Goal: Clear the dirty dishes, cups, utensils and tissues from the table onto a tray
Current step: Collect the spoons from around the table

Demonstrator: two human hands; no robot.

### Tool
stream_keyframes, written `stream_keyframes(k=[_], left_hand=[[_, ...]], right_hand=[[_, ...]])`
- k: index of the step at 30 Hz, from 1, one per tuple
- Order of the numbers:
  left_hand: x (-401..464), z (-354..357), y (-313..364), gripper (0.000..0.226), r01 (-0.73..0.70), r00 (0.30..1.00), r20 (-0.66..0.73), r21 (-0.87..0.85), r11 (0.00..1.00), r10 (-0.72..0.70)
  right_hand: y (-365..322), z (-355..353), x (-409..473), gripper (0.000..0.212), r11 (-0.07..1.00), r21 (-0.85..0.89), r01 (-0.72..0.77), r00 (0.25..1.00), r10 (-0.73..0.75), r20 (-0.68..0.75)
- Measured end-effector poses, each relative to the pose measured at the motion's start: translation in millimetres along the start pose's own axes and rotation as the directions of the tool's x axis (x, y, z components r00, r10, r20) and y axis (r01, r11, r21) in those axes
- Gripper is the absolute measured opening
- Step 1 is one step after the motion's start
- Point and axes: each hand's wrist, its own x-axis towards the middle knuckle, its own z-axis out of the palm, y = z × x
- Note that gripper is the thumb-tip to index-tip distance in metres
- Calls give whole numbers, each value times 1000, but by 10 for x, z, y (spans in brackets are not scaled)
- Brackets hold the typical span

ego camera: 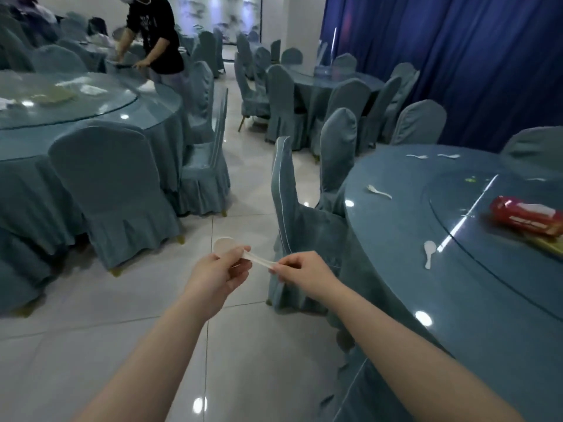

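Nearest the camera, out over the pale tiled floor [91, 345], the person holds a white plastic soup spoon [243, 254] between both hands. The left hand [221, 271] has its fingers [240, 251] curled round the neck just below the bowl, and the right hand [300, 271] pinches the tip of the handle between thumb and forefinger. The spoon hangs above bare floor, well left of the round blue glass-topped desk [396, 269], and no tray shows anywhere in view. The likeliest slip looks to be here: the right hand's hold is only a fingertip pinch on a thin, smooth handle, so a careless handover between hands could let the spoon fall to the tiles.

On the desk just right lies a second white plastic spoon [429, 253], bowl up, close to the rim of the glass turntable [457, 239]. Farther along the near edge rests a third white spoon [379, 191], and two more small white utensils [432, 156] sit at the far side. With hands already full, reaching for these risks sweeping one off the slick glass. A crumpled red packet [527, 219] lies on the turntable at the right; a nudge to the turntable would probably carry it out of reach.

Beyond, a blue fabric-covered chair [292, 214] stands against the desk edge and could snag an elbow
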Motion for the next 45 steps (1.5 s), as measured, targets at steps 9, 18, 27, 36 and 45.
stream_keyframes(k=[9, 18, 27, 36, 45], left_hand=[[893, 199, 351, 19, 102, 969, 217, 99, 990, -122], [1918, 905, 549, 13, 78, 935, 313, 273, 959, -165], [3249, 2149, 594, 15, 64, 913, 341, 425, 903, -225], [4363, 2810, 342, 17, 205, 873, 303, 480, 853, -381], [5249, 3308, 408, 14, 210, 816, 341, 578, 788, -467]], right_hand=[[185, -277, 328, 9, 979, 159, -132, 943, 173, -284], [1391, -1065, 603, 8, 892, 260, -370, 710, 452, -540], [2652, -2169, 1168, 25, 679, 319, -661, 252, 601, -758], [3159, -2537, 1599, 26, 535, 287, -795, 139, 620, -772], [3137, -2596, 2130, 23, 458, 419, -784, 2, 677, -736]])
